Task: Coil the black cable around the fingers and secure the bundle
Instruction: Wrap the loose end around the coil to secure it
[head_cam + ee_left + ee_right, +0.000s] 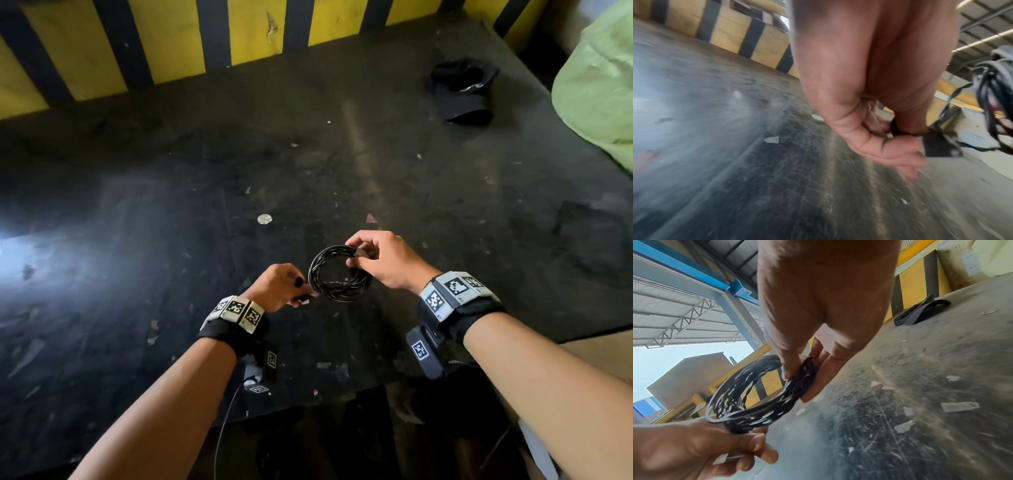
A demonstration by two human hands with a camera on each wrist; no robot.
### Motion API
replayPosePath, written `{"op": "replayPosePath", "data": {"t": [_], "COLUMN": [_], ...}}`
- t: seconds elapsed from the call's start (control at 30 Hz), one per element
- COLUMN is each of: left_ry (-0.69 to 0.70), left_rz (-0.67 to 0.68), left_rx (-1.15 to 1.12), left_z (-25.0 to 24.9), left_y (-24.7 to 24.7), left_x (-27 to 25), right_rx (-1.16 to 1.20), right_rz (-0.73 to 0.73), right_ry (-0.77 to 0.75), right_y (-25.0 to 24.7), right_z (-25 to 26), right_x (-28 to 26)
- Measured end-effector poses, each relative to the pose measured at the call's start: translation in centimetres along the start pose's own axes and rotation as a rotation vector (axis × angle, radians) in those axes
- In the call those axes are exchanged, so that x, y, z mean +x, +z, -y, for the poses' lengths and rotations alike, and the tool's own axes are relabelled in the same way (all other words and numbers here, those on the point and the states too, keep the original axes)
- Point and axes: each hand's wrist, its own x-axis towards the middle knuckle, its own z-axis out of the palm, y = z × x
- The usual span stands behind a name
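Above dark scuffed tabletop, right hand and left hand pinch upright coiled black cable.

We see a glossy black cable coil at lower centre, a scuffed dark grey-black table, yellow-and-black striped boards along the top, and pale green sheeting at upper right

Left wrist cam is pretty blurry. The left hand fills the middle, fingers curled, pinching a bit of the black cable at the fingertips. Loose loops of it hang off to the right edge. Below is a scratched dark table with pale scraps, and yellow-black striped boards behind.
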Motion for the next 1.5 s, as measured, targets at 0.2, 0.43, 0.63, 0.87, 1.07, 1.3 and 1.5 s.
{"op": "replayPosePath", "data": {"t": [0.2, 0.43, 0.63, 0.87, 1.07, 1.3, 1.5], "left_ry": [-0.088, -0.056, -0.181, -0.063, -0.117, -0.293, -0.422], "left_rz": [-0.079, 0.076, 0.233, 0.051, 0.004, 0.028, 0.162], "left_rx": [0.059, 0.091, 0.001, 0.071, 0.058, 0.315, 0.12], "left_z": [2.6, 3.0, 2.9, 4.4, 6.0, 7.4, 6.4], "left_y": [-2.1, -2.1, -2.2, -3.1, -3.3, -2.4, -0.7], "left_x": [-1.0, -3.1, -5.1, -5.2, -5.3, -4.9, -4.5], "right_rx": [0.02, 0.052, 0.104, 0.142, 0.118, 0.086, 0.011], "right_rz": [0.132, 0.186, 0.218, 0.178, 0.147, 0.139, 0.153], "right_ry": [0.029, 0.067, 0.062, 0.073, 0.111, 0.163, 0.166], "right_y": [2.0, 4.0, 5.0, 5.4, 5.8, 6.2, 6.6], "right_z": [0.4, 0.9, 2.2, 2.1, 0.7, -1.2, -2.3], "right_x": [0.2, -1.0, -1.6, -1.9, -2.7, -3.9, -4.8]}}
